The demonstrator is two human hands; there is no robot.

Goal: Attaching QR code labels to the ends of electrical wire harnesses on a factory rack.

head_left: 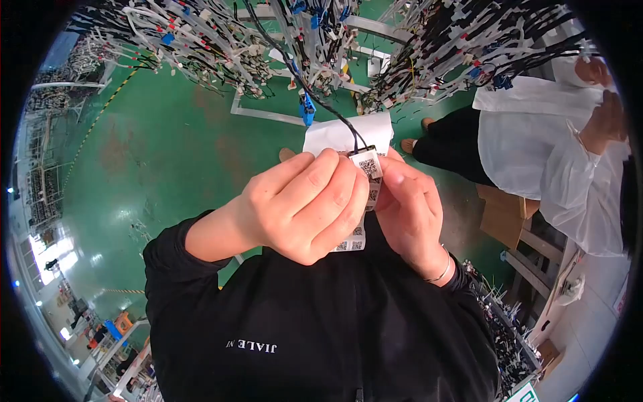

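A wide green floor (167,147) fills most of the view, seen from above through a lens that bends everything toward the rim. Across the top hang thick bundles of wires (221,40) with white tags and small red and blue clips. At the right edge stands another person in a white coat (542,154) and dark trousers, their own hands raised near the top right corner. Low in the view is the wearer's black top (315,335), both sleeves reaching up toward the centre.

The two hands meet in the middle of the picture, close together. The left hand (301,204) is curled, its fingers folded over and pressing on a strip of small white labels (367,181) printed with square codes. The right hand (408,211), with a thin bracelet (442,271) at the wrist, pinches the same strip from the other side, thumb on top. The strip runs down between the hands, its lower end showing below the left fingers. A thin black cable (335,114) comes down from the bundles to the top of the strip, in front of a white sheet (328,134) just behind the hands.
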